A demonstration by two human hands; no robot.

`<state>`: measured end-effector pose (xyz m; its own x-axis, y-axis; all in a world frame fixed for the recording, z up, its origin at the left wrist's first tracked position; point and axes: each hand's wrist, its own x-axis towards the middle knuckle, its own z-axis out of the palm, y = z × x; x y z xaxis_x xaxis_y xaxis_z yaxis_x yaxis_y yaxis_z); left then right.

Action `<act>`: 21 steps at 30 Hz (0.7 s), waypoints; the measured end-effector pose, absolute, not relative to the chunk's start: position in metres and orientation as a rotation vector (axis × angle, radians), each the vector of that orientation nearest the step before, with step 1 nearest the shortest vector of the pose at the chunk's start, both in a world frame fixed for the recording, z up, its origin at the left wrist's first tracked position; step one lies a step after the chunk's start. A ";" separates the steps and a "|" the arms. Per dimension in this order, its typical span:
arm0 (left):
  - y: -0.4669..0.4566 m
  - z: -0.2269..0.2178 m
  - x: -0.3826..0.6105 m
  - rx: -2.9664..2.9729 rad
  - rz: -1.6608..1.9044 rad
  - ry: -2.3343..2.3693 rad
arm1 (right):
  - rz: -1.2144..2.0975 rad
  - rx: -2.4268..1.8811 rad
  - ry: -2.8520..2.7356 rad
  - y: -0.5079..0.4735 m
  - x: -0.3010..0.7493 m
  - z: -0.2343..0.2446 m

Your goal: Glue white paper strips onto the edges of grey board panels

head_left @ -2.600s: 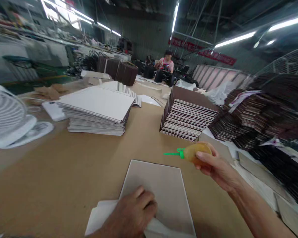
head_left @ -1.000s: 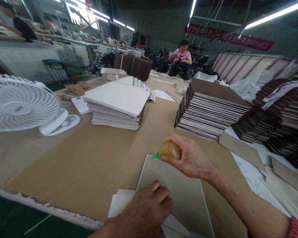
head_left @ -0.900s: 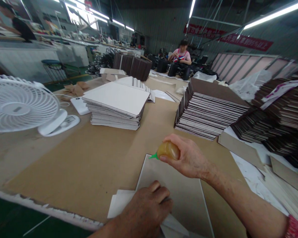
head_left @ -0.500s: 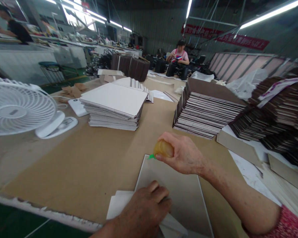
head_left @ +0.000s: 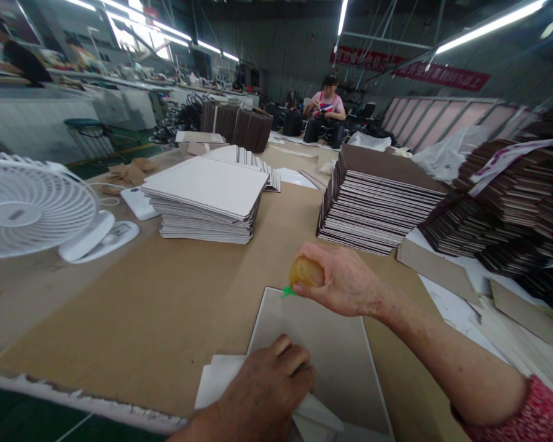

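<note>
My right hand (head_left: 341, 279) is closed around a rounded, amber bottle (head_left: 306, 272) with a green tip. The tip points down and left, just over the far edge of a grey board (head_left: 336, 356), near its far left corner. Whether it touches the board is unclear. My left hand (head_left: 276, 380) lies on the near left part of that board, its fingers curled. White paper pieces (head_left: 219, 376) stick out on both sides of it, and its palm side is hidden.
A stack of white boards (head_left: 207, 190) stands beyond my hands on the left, a stack of brown boards (head_left: 382, 190) on the right. A white fan (head_left: 27, 205) and a white phone-like device (head_left: 139, 202) are at far left. Another person (head_left: 328, 104) sits across the table.
My right hand has shifted the bottle slightly right along the board's far edge. My left hand stays in place on the board. The whole view has turned a little.
</note>
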<state>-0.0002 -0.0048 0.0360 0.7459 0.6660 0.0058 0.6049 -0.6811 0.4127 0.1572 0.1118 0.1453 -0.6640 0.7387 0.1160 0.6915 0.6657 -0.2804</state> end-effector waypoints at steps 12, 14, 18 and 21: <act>-0.007 0.027 0.001 2.545 0.296 0.983 | 0.373 -1.306 -2.599 0.107 0.187 0.147; -0.007 0.026 0.001 2.541 0.306 0.980 | 0.370 -1.352 -2.578 0.106 0.192 0.147; -0.007 0.027 0.002 2.528 0.309 0.971 | 0.359 -1.411 -2.539 0.103 0.203 0.148; -0.008 0.026 0.002 2.518 0.303 0.979 | 0.344 -1.491 -2.527 0.101 0.214 0.149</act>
<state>0.0019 -0.0075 0.0261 0.7282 0.6836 0.0492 0.5921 -0.6637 0.4571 0.2141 0.1009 0.1486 -0.4772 0.8777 0.0427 0.8344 0.4678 -0.2915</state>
